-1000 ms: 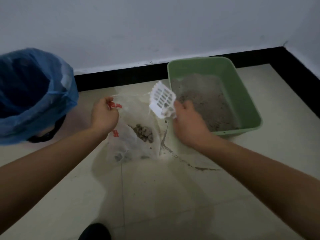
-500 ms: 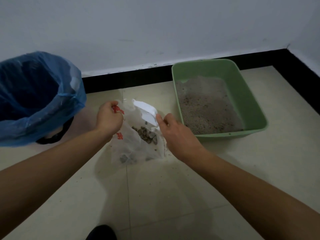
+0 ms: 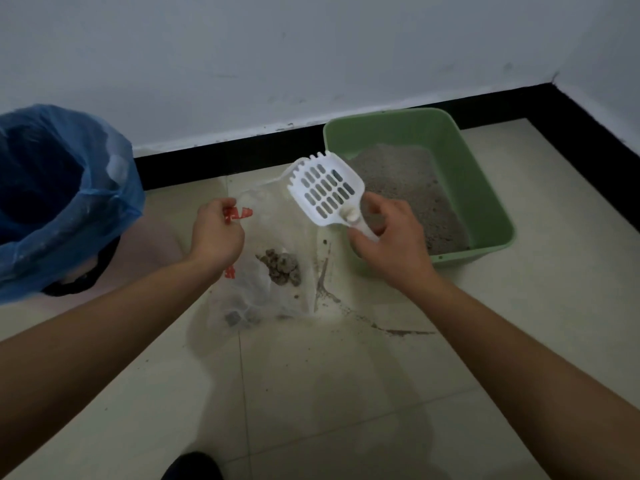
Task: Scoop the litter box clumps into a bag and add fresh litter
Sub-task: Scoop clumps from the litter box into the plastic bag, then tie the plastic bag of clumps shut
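Head view, left to right. Bin (image 3: 62,202) with a blue liner sits far left, well apart from the work and not involved.

Left grip (image 3: 216,233) pinches the top edge of the bag (image 3: 284,233) at the red print, fingers curled on the plastic. That lifts one side so the mouth gapes toward the scoop. The bag's bottom rests on the floor (image 3: 346,375), which takes the weight.

Clumps (image 3: 280,266) lie heaped low inside the bag, visible through the clear plastic.

Scoop (image 3: 327,192) is held just above the bag's mouth, slotted face tilted up toward the camera, teeth pointing away. Nothing shows in it, so my read is empty, between loads.

Right grip (image 3: 391,244) is wrapped round the scoop's handle, thumb and fingers closed on it.

Litter box (image 3: 485,202) sits just right of the bag; can't tell whether they touch. Close placement means short travel per load and less spill. Litter (image 3: 408,181) inside is grey, banked toward the far end. Some grit (image 3: 325,282) lies on the floor between bag and box.

Judgement: scooping phase. Fresh litter not yet added, and no supply of it is in view.
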Tool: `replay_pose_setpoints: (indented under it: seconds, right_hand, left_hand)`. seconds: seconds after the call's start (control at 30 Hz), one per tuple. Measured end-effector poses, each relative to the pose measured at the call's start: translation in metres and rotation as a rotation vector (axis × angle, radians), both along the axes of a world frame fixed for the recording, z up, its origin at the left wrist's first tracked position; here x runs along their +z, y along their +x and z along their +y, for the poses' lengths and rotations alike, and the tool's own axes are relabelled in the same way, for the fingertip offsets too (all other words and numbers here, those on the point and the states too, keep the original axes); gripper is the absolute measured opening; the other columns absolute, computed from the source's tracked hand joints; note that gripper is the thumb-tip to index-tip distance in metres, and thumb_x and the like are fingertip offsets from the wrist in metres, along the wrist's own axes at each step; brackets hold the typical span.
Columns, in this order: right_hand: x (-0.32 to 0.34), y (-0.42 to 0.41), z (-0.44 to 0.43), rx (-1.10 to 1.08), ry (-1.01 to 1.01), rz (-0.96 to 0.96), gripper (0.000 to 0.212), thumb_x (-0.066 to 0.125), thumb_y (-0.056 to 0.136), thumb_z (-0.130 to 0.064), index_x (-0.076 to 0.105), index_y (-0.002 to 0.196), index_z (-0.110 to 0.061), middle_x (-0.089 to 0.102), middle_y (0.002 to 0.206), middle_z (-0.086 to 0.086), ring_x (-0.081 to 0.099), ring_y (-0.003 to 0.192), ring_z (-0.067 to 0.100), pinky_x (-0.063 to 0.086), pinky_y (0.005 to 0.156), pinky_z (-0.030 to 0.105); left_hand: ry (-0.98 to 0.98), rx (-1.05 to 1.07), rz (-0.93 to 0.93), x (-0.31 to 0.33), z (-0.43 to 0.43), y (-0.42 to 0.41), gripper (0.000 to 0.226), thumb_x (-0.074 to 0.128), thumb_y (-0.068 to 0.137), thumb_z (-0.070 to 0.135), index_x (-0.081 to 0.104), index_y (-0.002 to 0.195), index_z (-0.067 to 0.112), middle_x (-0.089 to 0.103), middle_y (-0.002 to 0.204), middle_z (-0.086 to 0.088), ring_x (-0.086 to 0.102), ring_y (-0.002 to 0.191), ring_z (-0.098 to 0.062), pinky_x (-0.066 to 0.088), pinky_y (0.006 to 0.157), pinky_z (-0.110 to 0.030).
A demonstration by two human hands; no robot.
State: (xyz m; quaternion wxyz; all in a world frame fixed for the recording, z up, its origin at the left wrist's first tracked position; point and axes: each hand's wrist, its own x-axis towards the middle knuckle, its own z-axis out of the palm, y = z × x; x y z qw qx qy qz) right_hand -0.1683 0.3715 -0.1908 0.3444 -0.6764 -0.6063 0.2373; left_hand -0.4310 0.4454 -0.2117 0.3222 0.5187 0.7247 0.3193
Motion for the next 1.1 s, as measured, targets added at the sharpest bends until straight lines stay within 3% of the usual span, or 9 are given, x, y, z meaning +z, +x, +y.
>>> replay_pose_setpoints:
  seconds: [0.13, 0.2, 0.4, 0.6, 0.73, 0.83, 0.93, 1.0, 1.1]
  right_hand:
    - [-0.003, 0.053, 0.006, -0.205, 0.018, 0.091, 0.044, 0.076, 0.084, -0.027, 0.064, 0.127, -0.023, 0.063, 0.103, -0.006, 0.059, 0.077, -0.003, 0.054, 0.08, 0.026]
    - [-0.008, 0.083, 0.003, -0.354, 0.075, 0.129, 0.039, 0.074, 0.085, -0.027, 0.067, 0.123, -0.021, 0.067, 0.096, -0.004, 0.063, 0.078, 0.006, 0.055, 0.081, 0.03]
    - [-0.05, 0.175, -0.018, -0.898, 0.074, 0.204, 0.045, 0.067, 0.086, -0.03, 0.063, 0.127, -0.012, 0.064, 0.11, 0.005, 0.063, 0.092, 0.018, 0.05, 0.093, 0.03]
    - [-0.106, 0.204, -0.065, -1.043, -0.145, 0.126, 0.028, 0.058, 0.09, -0.028, 0.069, 0.102, -0.005, 0.068, 0.101, 0.022, 0.064, 0.096, 0.04, 0.05, 0.088, 0.04]
    - [-0.124, 0.194, -0.081, -1.016, -0.368, 0.137, 0.038, 0.063, 0.091, -0.027, 0.062, 0.124, -0.009, 0.065, 0.122, 0.02, 0.059, 0.115, 0.037, 0.045, 0.1, 0.038]
    - [-0.112, 0.176, -0.069, -1.131, -0.44, 0.153, 0.051, 0.061, 0.087, -0.015, 0.05, 0.136, -0.012, 0.044, 0.142, 0.02, 0.045, 0.129, 0.04, 0.038, 0.107, 0.044]
    - [-0.078, 0.138, -0.044, -1.139, -0.051, 0.08, 0.05, 0.056, 0.083, -0.007, 0.049, 0.133, -0.009, 0.039, 0.14, 0.02, 0.041, 0.129, 0.035, 0.031, 0.106, 0.036]
    - [-0.053, 0.103, -0.025, -0.945, 0.254, 0.061, 0.046, 0.054, 0.081, -0.005, 0.051, 0.127, -0.002, 0.042, 0.133, 0.02, 0.043, 0.119, 0.022, 0.031, 0.097, 0.016]
    - [-0.02, 0.043, 0.006, -0.562, 0.47, 0.034, 0.033, 0.056, 0.088, -0.014, 0.052, 0.12, -0.005, 0.045, 0.119, 0.009, 0.05, 0.097, 0.016, 0.042, 0.08, 0.014]
  left_hand:
    - [0.02, -0.088, 0.072, -0.006, 0.0, 0.013, 0.045, 0.049, 0.094, 0.006, 0.05, 0.136, 0.022, 0.053, 0.134, -0.005, 0.058, 0.115, -0.026, 0.049, 0.101, -0.049]
    - [0.024, -0.099, 0.095, -0.008, 0.001, 0.019, 0.044, 0.049, 0.095, 0.007, 0.05, 0.137, 0.021, 0.053, 0.134, -0.007, 0.058, 0.115, -0.027, 0.049, 0.101, -0.049]
    - [0.013, -0.193, 0.162, -0.013, -0.002, 0.03, 0.045, 0.048, 0.095, 0.008, 0.048, 0.139, 0.018, 0.053, 0.13, -0.012, 0.059, 0.111, -0.033, 0.05, 0.099, -0.053]
    - [0.022, -0.243, 0.245, -0.014, -0.009, 0.035, 0.045, 0.048, 0.095, 0.007, 0.049, 0.139, 0.016, 0.051, 0.13, -0.012, 0.058, 0.11, -0.033, 0.049, 0.099, -0.052]
    - [0.064, -0.29, 0.301, -0.006, -0.02, 0.039, 0.046, 0.046, 0.094, 0.001, 0.049, 0.139, 0.011, 0.046, 0.132, -0.015, 0.053, 0.116, -0.03, 0.044, 0.105, -0.04]
    - [0.101, -0.378, 0.314, 0.007, -0.033, 0.038, 0.051, 0.053, 0.088, -0.002, 0.05, 0.137, 0.013, 0.046, 0.127, -0.013, 0.053, 0.107, -0.024, 0.041, 0.092, -0.028]
    - [0.189, -0.454, 0.373, 0.019, -0.045, 0.027, 0.057, 0.063, 0.083, 0.003, 0.049, 0.137, 0.017, 0.043, 0.133, -0.008, 0.045, 0.121, -0.021, 0.034, 0.098, -0.024]
    - [0.251, -0.475, 0.433, 0.025, -0.054, 0.017, 0.057, 0.066, 0.083, 0.011, 0.047, 0.137, 0.018, 0.036, 0.139, -0.008, 0.037, 0.129, -0.023, 0.032, 0.103, -0.028]
    - [0.455, -0.523, 0.567, 0.032, -0.071, 0.001, 0.047, 0.065, 0.087, 0.021, 0.051, 0.132, 0.014, 0.03, 0.144, -0.009, 0.04, 0.121, -0.027, 0.036, 0.099, -0.037]
